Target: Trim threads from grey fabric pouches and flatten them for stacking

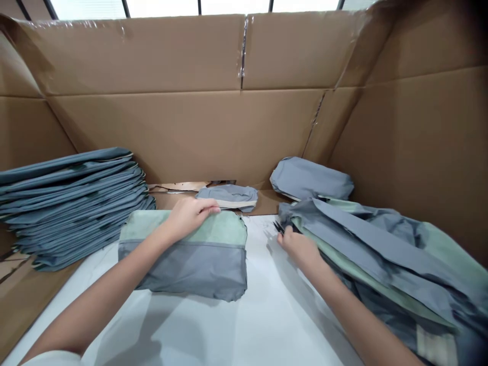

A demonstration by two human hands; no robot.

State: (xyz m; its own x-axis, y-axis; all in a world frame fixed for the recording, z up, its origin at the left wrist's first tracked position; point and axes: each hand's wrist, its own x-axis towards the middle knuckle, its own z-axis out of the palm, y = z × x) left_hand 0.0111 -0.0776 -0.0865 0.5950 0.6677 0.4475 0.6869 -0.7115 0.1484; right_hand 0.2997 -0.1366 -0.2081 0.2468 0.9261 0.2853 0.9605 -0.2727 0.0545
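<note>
A grey and light-green fabric piece (202, 264) lies folded flat in front of me, its green strip along the far edge. My left hand (192, 213) is closed on that far edge, fingers curled over the green part. To the right, my right hand (299, 246) grips small black thread snips (279, 227), whose two dark points face the fabric piece without touching it. Its palm side and most of the tool's handle are hidden. Close beside this hand lies a loose heap of grey and green fabric (366, 239).
On the left stands a tall stack of folded blue-grey fabric pieces (76, 203). A small grey bundle (229, 194) and a larger grey roll (310, 178) lie at the back. Cardboard walls (183, 127) enclose the white work surface (244, 330).
</note>
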